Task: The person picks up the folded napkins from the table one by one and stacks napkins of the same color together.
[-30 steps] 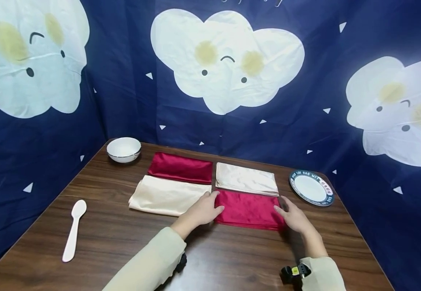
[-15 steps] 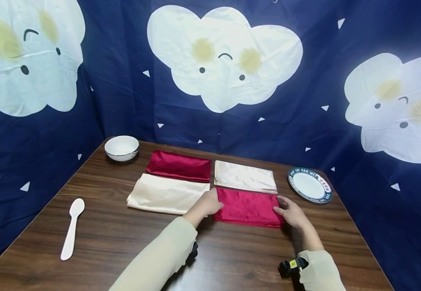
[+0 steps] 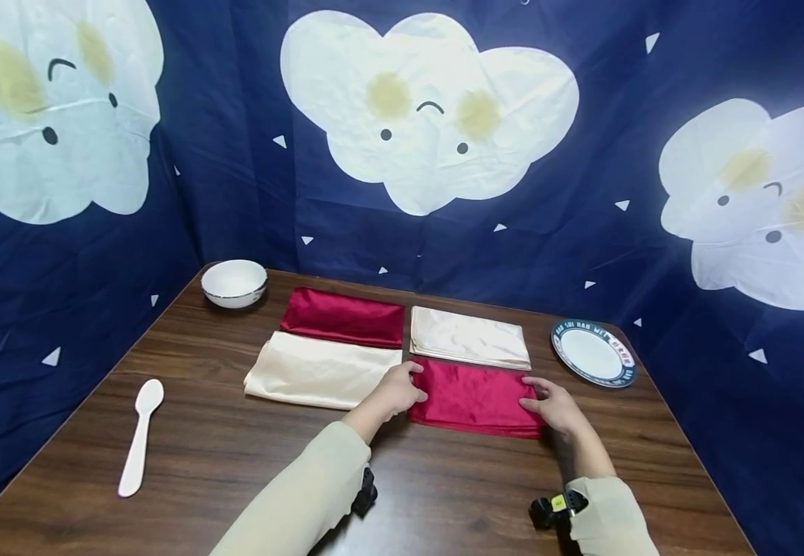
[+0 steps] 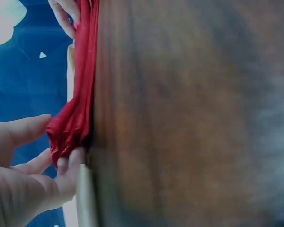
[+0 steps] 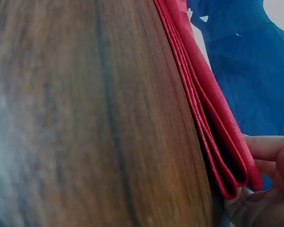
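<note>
A folded shiny red cloth (image 3: 474, 394) lies between my two hands, nearest of the folded cloths on the right side. My left hand (image 3: 396, 392) holds its left end; in the left wrist view the thumb (image 4: 31, 128) lies at the top and fingertips reach under the bunched end. At the opposite end my right hand (image 3: 556, 408) pinches the cloth. The right wrist view shows its stacked layers, with the thumb (image 5: 267, 146) above and the other fingers partly hidden beneath.
A cream cloth (image 3: 325, 371) lies left of the red one, with a dark red cloth (image 3: 344, 316) and a white cloth (image 3: 469, 338) behind. Around them are a bowl (image 3: 235, 284), a blue-rimmed plate (image 3: 592, 353) and a white spoon (image 3: 140, 436) on the wooden table (image 3: 443, 502).
Both hands have closed in on the ends of the red cloth. The right fingers now reach farther over its right edge, and the left hand has shifted slightly right. The other things stay put.
</note>
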`<state>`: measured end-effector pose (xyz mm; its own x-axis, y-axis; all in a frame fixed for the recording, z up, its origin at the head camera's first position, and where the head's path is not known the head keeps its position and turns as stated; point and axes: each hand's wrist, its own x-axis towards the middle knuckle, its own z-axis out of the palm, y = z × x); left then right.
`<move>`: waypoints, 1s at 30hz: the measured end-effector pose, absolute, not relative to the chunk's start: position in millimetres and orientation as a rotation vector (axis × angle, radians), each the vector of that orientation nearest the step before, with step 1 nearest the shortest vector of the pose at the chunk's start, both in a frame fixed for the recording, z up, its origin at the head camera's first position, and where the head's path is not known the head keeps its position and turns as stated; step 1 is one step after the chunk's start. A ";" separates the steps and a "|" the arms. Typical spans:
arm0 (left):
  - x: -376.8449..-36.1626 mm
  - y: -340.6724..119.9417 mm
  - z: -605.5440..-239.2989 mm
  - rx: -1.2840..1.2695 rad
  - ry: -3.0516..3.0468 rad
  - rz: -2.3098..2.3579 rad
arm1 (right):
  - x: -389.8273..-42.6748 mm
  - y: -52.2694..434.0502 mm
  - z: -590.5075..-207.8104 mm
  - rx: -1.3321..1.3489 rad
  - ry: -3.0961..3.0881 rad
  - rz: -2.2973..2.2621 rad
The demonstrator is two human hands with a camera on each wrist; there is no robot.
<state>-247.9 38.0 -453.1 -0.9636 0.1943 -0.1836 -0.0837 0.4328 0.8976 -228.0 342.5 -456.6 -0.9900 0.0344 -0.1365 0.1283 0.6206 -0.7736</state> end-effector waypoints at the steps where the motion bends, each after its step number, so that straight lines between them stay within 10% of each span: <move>1: -247.6 37.7 -454.6 0.089 2.424 1.564 | -227.9 342.7 -457.2 0.139 2.726 -1.329; 30: -246.9 35.5 -455.6 0.120 2.194 1.896 | -221.9 348.0 -445.6 0.143 2.593 -1.512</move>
